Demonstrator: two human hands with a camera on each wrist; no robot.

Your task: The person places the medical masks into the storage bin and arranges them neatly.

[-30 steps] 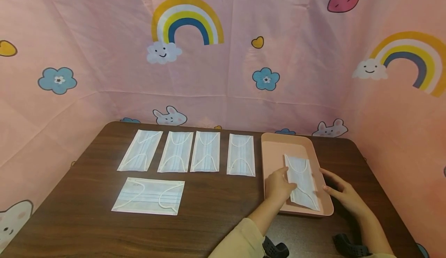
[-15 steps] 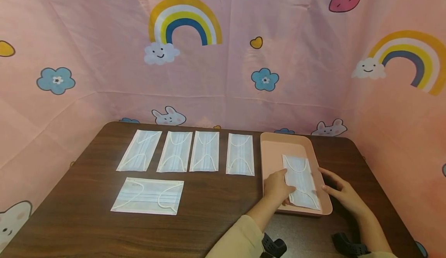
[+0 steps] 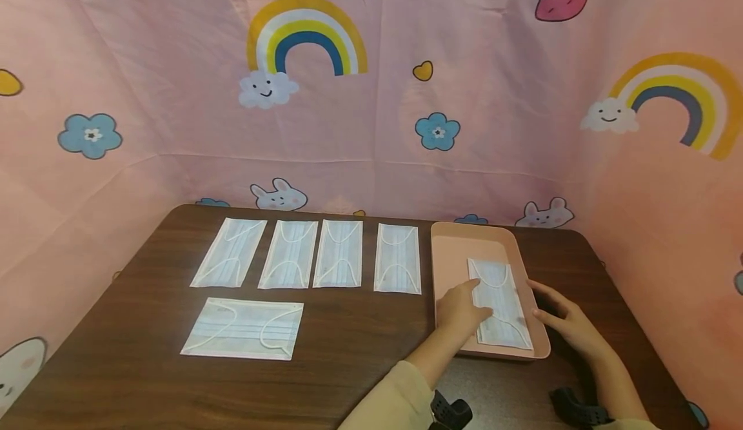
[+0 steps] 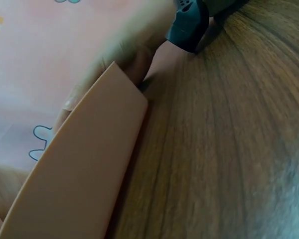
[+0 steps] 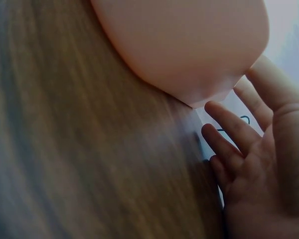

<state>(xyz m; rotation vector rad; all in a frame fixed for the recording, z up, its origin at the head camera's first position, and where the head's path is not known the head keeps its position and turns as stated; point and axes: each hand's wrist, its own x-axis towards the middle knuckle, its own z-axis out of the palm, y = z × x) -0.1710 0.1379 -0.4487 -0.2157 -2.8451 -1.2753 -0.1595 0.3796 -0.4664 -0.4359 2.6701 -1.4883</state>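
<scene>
left hand [image 3: 461, 311]: fingers laid out fairly straight on the white pleated face mask with ear loops [image 3: 499, 311], pressing its left edge rather than pinching it.
right hand [image 3: 565, 320]: open and relaxed, fingers resting against the right outer wall of the shallow pink plastic tray [image 3: 449, 259]; it holds nothing.
mask in tray: lies lengthwise in the right half of the tray, its near end close to the front rim, just about flat.
slip risk: my guess is the mask skids on the smooth tray floor if the left hand pushes sideways, since nothing pins it from the other side (thin fabric, so it would probably bunch up instead of sliding cleanly).
loop risk: a fingertip could snag one of the ear loops and drag the mask crooked or over the front rim.
tray risk: the tray is light-looking, so a nudge from the right hand could shove it along the dark wood-grain worktop [image 3: 360, 378] toward the nearest white mask in the back row [image 3: 397, 259], which lies just beside the tray's left wall.
others: three more masks in that row and one lying crosswise [image 3: 242, 328] nearer the front, well apart from both hands.
</scene>
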